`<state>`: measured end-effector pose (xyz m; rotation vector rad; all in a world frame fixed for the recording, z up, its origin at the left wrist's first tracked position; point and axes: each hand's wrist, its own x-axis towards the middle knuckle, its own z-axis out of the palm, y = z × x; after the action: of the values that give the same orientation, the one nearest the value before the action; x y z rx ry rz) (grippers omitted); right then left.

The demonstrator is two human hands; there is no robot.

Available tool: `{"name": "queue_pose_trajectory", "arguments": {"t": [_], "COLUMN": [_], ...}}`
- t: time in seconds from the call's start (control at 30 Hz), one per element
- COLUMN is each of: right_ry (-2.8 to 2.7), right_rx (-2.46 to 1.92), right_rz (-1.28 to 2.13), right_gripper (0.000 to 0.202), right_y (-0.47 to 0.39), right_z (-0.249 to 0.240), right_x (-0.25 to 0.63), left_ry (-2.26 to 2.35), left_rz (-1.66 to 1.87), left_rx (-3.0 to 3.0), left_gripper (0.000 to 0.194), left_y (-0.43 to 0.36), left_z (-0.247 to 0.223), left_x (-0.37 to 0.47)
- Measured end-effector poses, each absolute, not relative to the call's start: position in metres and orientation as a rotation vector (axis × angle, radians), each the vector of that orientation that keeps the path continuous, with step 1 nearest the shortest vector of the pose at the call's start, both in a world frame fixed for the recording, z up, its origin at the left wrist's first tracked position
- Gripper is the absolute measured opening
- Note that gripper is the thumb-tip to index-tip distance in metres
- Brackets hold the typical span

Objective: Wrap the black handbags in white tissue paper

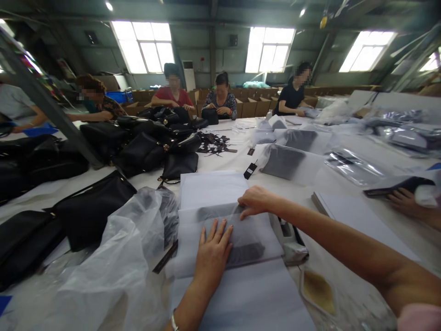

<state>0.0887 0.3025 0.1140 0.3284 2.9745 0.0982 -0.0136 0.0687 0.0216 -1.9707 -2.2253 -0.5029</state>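
A dark bag [246,252] lies flat under a translucent white wrapping sheet [193,239], on a stack of white paper [241,294]. Fingers spread, my left hand [214,250] rests flat on the sheet over the bag. At the sheet's upper right edge, my right hand [257,201] has its fingers curled together in a pinch on the wrapping sheet. A black hang tag [251,170] lies beyond my right hand. Left of the sheet is a dark strip tag [165,257]. Most of the bag's outline is blurred by the sheet.
Black handbags [141,151] heap up on the left, beside crumpled clear plastic [120,257]. Wrapped bags [285,161] stand ahead, with loose black tags [215,143] near them. A tape dispenser [291,241] sits at right. A metal post [65,101] slants down at left. Several people work around the table.
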Motion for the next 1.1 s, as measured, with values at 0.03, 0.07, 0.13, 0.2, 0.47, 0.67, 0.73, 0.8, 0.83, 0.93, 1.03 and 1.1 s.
{"name": "queue_pose_trajectory", "arguments": {"t": [0.03, 0.07, 0.13, 0.2, 0.47, 0.67, 0.73, 0.8, 0.83, 0.93, 1.03, 1.1], "right_ry": [2.983, 2.989, 2.993, 2.993, 3.026, 2.630, 2.531, 2.531, 2.570, 2.694, 2.591, 2.368], "right_rx": [0.465, 0.610, 0.867, 1.040, 1.842, 2.132, 2.219, 2.289, 2.323, 2.428, 2.452, 2.440], "right_rz": [0.095, 0.085, 0.075, 0.097, -0.545, -1.450, -1.752, -1.887, -1.884, -1.772, -1.847, -2.007], "right_gripper": [0.045, 0.046, 0.034, 0.023, 0.032, 0.037, 0.036, 0.035, 0.035, 0.032, 0.034, 0.038], "right_y": [0.307, 0.312, 0.319, 0.319, 0.248, 0.212, 0.207, 0.199, 0.193, 0.172, 0.151, 0.142], "right_z": [0.113, 0.112, 0.111, 0.108, 0.058, 0.038, 0.041, 0.046, 0.049, 0.057, 0.058, 0.053], "right_x": [0.091, 0.094, 0.110, 0.137, 0.270, 0.277, 0.272, 0.270, 0.270, 0.277, 0.285, 0.290], "left_ry": [-2.226, -2.229, -2.236, -2.242, -2.239, -2.233, -2.229, -2.228, -2.228, -2.227, -2.232, -2.235], "left_rz": [-0.503, -0.501, -0.489, -0.466, -0.449, -0.445, -0.447, -0.446, -0.446, -0.450, -0.455, -0.454], "left_rx": [-1.971, -1.974, -1.989, -2.003, -2.009, -2.005, -2.009, -2.016, -2.017, -2.018, -2.015, -2.013], "left_gripper": [0.044, 0.045, 0.045, 0.045, 0.046, 0.045, 0.045, 0.045, 0.045, 0.045, 0.045, 0.045], "left_y": [0.068, 0.068, 0.067, 0.066, 0.066, 0.064, 0.063, 0.063, 0.063, 0.063, 0.063, 0.063], "left_z": [0.022, 0.023, 0.025, 0.028, 0.029, 0.030, 0.030, 0.030, 0.030, 0.031, 0.031, 0.031], "left_x": [-0.013, -0.013, -0.013, -0.013, -0.012, -0.012, -0.012, -0.013, -0.013, -0.013, -0.012, -0.012]}}
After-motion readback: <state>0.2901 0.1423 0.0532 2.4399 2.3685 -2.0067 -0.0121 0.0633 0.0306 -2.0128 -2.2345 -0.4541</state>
